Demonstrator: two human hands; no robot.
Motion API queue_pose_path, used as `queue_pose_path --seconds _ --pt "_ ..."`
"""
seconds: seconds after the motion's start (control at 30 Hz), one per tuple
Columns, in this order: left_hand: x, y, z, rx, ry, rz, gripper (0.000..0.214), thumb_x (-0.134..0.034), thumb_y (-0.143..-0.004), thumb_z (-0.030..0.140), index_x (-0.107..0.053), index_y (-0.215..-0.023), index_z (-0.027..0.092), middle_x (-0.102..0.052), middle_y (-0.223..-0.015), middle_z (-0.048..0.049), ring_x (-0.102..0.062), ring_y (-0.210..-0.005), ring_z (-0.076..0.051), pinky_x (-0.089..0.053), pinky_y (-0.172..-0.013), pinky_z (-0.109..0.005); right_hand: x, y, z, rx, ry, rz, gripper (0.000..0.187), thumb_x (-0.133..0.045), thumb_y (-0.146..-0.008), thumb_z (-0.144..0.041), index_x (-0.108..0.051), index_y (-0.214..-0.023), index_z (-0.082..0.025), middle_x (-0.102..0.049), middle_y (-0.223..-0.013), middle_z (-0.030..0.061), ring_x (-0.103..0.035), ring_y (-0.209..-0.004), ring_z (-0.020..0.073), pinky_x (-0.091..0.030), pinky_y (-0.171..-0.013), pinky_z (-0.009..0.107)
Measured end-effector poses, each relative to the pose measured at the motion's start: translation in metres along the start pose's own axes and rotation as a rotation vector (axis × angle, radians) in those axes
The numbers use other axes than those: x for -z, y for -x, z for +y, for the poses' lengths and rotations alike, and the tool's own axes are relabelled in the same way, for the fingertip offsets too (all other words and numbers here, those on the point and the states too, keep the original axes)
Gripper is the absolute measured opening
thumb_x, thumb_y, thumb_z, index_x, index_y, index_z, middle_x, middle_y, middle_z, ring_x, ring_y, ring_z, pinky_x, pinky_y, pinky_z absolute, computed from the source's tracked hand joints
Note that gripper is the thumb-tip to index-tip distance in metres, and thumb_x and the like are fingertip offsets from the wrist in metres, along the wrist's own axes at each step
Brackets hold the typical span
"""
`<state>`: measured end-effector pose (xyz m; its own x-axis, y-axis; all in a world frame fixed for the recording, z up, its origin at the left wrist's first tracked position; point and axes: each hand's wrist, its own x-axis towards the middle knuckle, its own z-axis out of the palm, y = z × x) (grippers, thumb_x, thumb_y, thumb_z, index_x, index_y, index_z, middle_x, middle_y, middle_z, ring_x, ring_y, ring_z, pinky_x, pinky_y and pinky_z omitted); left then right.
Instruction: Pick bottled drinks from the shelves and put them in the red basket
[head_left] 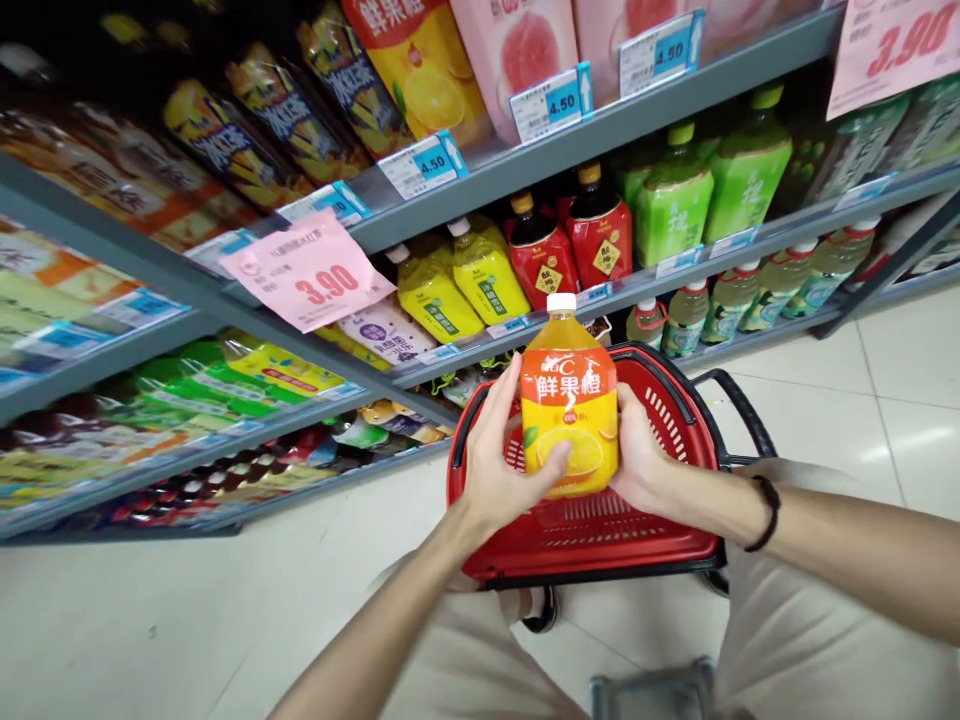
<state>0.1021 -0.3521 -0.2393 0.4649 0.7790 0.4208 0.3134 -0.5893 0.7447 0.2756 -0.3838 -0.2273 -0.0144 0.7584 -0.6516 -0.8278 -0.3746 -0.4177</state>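
Clearly, in the head view, the left hand [496,450] and the right hand [639,455] share a narrow grip around the orange-labelled bottle [568,385], its label facing the wearer and its white cap pointing toward the shelf [637,284]. The left thumb lies across the label's lower part; the right hand touches the opposite side. The bottle is over the red basket [600,540], between its side rims. Beyond the basket's far edge, red-labelled bottles [604,235] stand along the shelf's front edge, beside green bottles [675,205].

There are two hands [501,460], one held bottle [570,415], one basket [592,545] and two pink signs [311,275].
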Motion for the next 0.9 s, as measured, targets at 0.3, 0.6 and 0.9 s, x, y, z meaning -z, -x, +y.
queue_pose_path --seconds 0.3,0.6,0.9 --pt "-0.003 -0.004 0.016 -0.235 -0.372 0.05 0.082 -0.065 -0.103 0.048 -0.033 -0.172 0.02 -0.042 -0.167 -0.022 -0.047 -0.152 -0.035 -0.047 -0.122 -0.057 -0.004 -0.009 -0.001 -0.005 -0.094 -0.055 0.049 -0.038 -0.108 -0.052 -0.074 -0.105 -0.02 -0.079 -0.097 0.0065 -0.074 -0.096 0.0232 -0.06 -0.094 0.034" --pt "-0.011 0.011 0.025 -0.646 -0.509 -0.084 0.062 -0.051 -0.108 0.041 -0.051 -0.157 0.003 -0.04 -0.167 -0.0295 -0.038 -0.158 -0.045 -0.046 -0.121 -0.063 0.0 -0.013 -0.011 -0.135 -0.138 -0.014 0.051 -0.028 -0.11 -0.045 -0.069 -0.095 -0.018 -0.078 -0.09 0.0079 -0.069 -0.074 0.022 -0.059 -0.072 0.031" --pt "0.009 -0.003 0.014 -0.828 -0.497 0.021 0.056 -0.063 -0.107 0.037 -0.052 -0.155 0.009 -0.024 -0.177 -0.0237 -0.029 -0.163 -0.044 -0.046 -0.124 -0.061 0.0 -0.008 -0.019 -0.278 -0.115 -0.305 0.064 -0.017 -0.109 -0.044 -0.072 -0.115 -0.014 -0.078 -0.096 0.0121 -0.074 -0.094 0.0264 -0.064 -0.089 0.042"
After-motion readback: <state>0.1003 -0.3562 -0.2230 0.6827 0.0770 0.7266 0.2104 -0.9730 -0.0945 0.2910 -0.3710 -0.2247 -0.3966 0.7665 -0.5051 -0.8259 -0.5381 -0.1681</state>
